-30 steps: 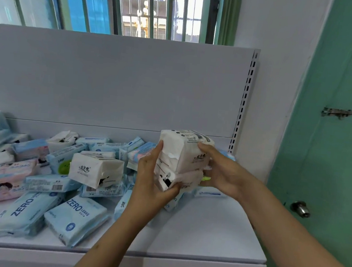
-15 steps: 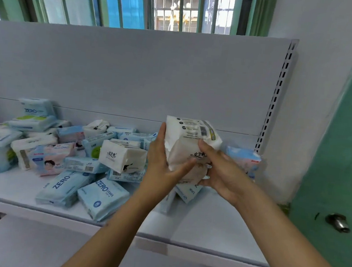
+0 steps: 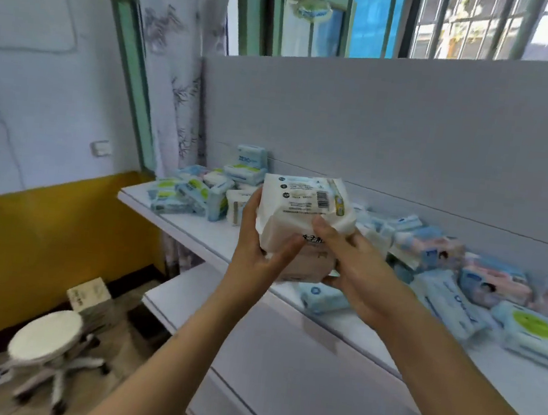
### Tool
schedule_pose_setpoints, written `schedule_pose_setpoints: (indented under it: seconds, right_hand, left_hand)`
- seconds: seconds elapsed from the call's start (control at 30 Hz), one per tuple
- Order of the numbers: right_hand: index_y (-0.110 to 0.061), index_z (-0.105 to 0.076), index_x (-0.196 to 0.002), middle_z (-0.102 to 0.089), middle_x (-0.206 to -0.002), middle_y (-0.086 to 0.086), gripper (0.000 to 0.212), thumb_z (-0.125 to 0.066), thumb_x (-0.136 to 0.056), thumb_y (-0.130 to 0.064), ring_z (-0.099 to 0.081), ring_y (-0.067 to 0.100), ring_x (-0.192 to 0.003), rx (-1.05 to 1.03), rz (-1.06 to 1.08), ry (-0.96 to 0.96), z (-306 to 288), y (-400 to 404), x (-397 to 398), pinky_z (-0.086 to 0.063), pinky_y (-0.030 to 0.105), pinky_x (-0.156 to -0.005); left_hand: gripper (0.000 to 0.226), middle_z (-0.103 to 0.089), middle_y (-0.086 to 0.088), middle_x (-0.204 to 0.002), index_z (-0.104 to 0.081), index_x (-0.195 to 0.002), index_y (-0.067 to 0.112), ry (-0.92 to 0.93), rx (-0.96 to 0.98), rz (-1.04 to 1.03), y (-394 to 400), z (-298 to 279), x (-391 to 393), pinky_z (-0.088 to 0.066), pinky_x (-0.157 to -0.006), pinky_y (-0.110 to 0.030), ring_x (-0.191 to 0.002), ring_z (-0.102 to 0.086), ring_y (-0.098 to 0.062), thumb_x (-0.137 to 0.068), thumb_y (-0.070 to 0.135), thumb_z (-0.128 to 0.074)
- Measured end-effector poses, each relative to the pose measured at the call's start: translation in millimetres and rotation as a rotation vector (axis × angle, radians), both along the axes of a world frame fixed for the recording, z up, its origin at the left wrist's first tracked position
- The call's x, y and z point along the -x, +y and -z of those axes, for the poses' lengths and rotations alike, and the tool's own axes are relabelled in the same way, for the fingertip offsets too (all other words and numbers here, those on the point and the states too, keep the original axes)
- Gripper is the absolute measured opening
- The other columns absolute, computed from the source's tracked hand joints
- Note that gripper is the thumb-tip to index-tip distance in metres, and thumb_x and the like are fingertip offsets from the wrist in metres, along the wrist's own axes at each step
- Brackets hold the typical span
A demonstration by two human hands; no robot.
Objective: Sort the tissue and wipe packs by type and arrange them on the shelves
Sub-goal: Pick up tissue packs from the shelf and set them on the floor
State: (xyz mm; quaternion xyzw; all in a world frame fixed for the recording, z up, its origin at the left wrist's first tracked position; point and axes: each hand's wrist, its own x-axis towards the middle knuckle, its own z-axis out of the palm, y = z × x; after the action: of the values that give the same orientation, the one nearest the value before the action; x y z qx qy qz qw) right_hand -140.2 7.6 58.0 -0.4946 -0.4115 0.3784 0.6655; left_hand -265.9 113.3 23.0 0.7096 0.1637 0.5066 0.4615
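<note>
far left, floor level: round white stool (image 3: 45,338) on a star base, motion-blurred, with a small stack of pale boxes (image 3: 90,299) behind it against the yellow lower wall; printing on the boxes unreadable. a patterned curtain (image 3: 178,72) hangs beside the green window frame and hides the shelf unit's left end post. upper shelf (image 3: 196,229), left end: a heap of blue-and-green wipe packs (image 3: 186,194), one zero-branded pack (image 3: 251,160) propped upright at the back; pack count not resolvable. lower shelf (image 3: 185,296) below it shows only a bare strip, the rest cut off by the forearms. centre, in the air in front of the upper shelf: white tissue packs (image 3: 302,217), two stacked, barcode face up on the top one; the lower one mostly covered by fingers. left hand (image 3: 257,256) grips the stack from the left side, thumb curled across the front, remaining fingers hidden behind the packs. right hand (image 3: 357,267) grips from the right, index finger laid over the front face, other fingers curled under the bottom pack, tips not visible. right of the hands: loose blue and pink packs (image 3: 481,280) lying flat and overlapping on the upper shelf, blurred; the rightmost run out of frame.
</note>
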Motion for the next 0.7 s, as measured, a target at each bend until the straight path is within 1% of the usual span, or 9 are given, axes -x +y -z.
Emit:
schedule_pose_setpoints:
  seconds: [0.07, 0.13, 0.17, 0.27, 0.33, 0.43, 0.57, 0.63, 0.7]
  right_hand:
    - [-0.029, -0.058, -0.13, -0.073, -0.117, -0.005, 0.041, -0.064, -0.091, -0.041, -0.072, 0.017, -0.104, 0.02, -0.068, -0.006, 5, 25, 33, -0.061, 0.039, -0.082]
    - [-0.03, -0.057, -0.132, -0.073, -0.118, -0.005, 0.05, -0.066, -0.085, -0.045, -0.071, 0.018, -0.107, 0.058, -0.139, -0.027, 11, 52, 72, -0.058, 0.046, -0.09]
    - [-0.031, -0.057, -0.131, -0.073, -0.119, -0.005, 0.053, -0.067, -0.082, -0.048, -0.07, 0.019, -0.108, 0.077, -0.167, -0.035, 15, 67, 95, -0.056, 0.049, -0.094]
    - [-0.032, -0.059, -0.127, -0.073, -0.118, -0.003, 0.05, -0.067, -0.081, -0.05, -0.069, 0.022, -0.109, 0.121, -0.246, -0.044, 30, 110, 162, -0.053, 0.053, -0.098]
    - [-0.031, -0.06, -0.126, -0.073, -0.117, -0.003, 0.042, -0.064, -0.087, -0.046, -0.07, 0.022, -0.108, 0.14, -0.312, -0.055, 39, 139, 208, -0.056, 0.051, -0.095]
    - [-0.03, -0.057, -0.131, -0.073, -0.118, -0.003, 0.044, -0.063, -0.09, -0.044, -0.069, 0.021, -0.109, 0.165, -0.405, -0.051, 51, 177, 272, -0.058, 0.047, -0.091]
    - [-0.034, -0.058, -0.129, -0.073, -0.118, -0.006, 0.034, -0.06, -0.096, -0.04, -0.068, 0.021, -0.111, 0.199, -0.509, -0.043, 71, 220, 340, -0.057, 0.048, -0.092]
    - [-0.034, -0.055, -0.134, -0.072, -0.121, -0.007, 0.039, -0.06, -0.096, -0.04, -0.067, 0.02, -0.113, 0.215, -0.567, -0.043, 80, 241, 366, -0.054, 0.05, -0.096]
    - [-0.034, -0.053, -0.136, -0.071, -0.123, -0.008, 0.04, -0.059, -0.097, -0.039, -0.067, 0.017, -0.114, 0.215, -0.623, -0.046, 88, 262, 385, -0.055, 0.047, -0.096]
  left_hand:
    - [0.097, -0.044, 0.017, -0.15, -0.015, -0.154, 0.042, -0.003, 0.035, -0.054, 15, 8, 40, -0.054, -0.099, -0.027, -0.131, -0.052, -0.004, -0.08, 0.052, -0.078]
    - [0.094, -0.041, 0.032, -0.145, -0.016, -0.152, 0.043, -0.015, 0.052, -0.107, 32, 19, 84, -0.053, -0.102, -0.03, -0.133, -0.049, 0.0, -0.082, 0.041, -0.079]
    - [0.093, -0.04, 0.032, -0.145, -0.017, -0.151, 0.043, -0.015, 0.055, -0.131, 43, 25, 109, -0.052, -0.104, -0.034, -0.134, -0.047, 0.001, -0.083, 0.038, -0.079]
    - [0.095, -0.037, 0.016, -0.154, -0.019, -0.153, 0.035, -0.003, 0.057, -0.237, 73, 38, 186, -0.049, -0.108, -0.044, -0.14, -0.043, -0.009, -0.081, 0.043, -0.08]
    - [0.096, -0.037, 0.009, -0.156, -0.019, -0.153, 0.036, -0.005, 0.081, -0.293, 91, 48, 237, -0.047, -0.109, -0.047, -0.142, -0.042, -0.012, -0.08, 0.044, -0.08]
    - [0.094, -0.038, 0.008, -0.155, -0.019, -0.151, 0.044, -0.004, 0.108, -0.376, 111, 63, 306, -0.049, -0.107, -0.046, -0.141, -0.043, -0.011, -0.08, 0.042, -0.081]
    - [0.091, -0.038, 0.013, -0.153, -0.02, -0.15, 0.041, -0.009, 0.145, -0.472, 134, 82, 375, -0.052, -0.105, -0.038, -0.137, -0.045, -0.004, -0.083, 0.03, -0.079]
    - [0.092, -0.038, 0.009, -0.154, -0.02, -0.152, 0.038, -0.003, 0.162, -0.533, 147, 92, 402, -0.051, -0.106, -0.041, -0.139, -0.044, -0.007, -0.083, 0.031, -0.081]
    - [0.095, -0.038, 0.006, -0.155, -0.02, -0.153, 0.035, -0.011, 0.197, -0.574, 162, 101, 422, -0.05, -0.106, -0.044, -0.14, -0.044, -0.011, -0.081, 0.035, -0.082]
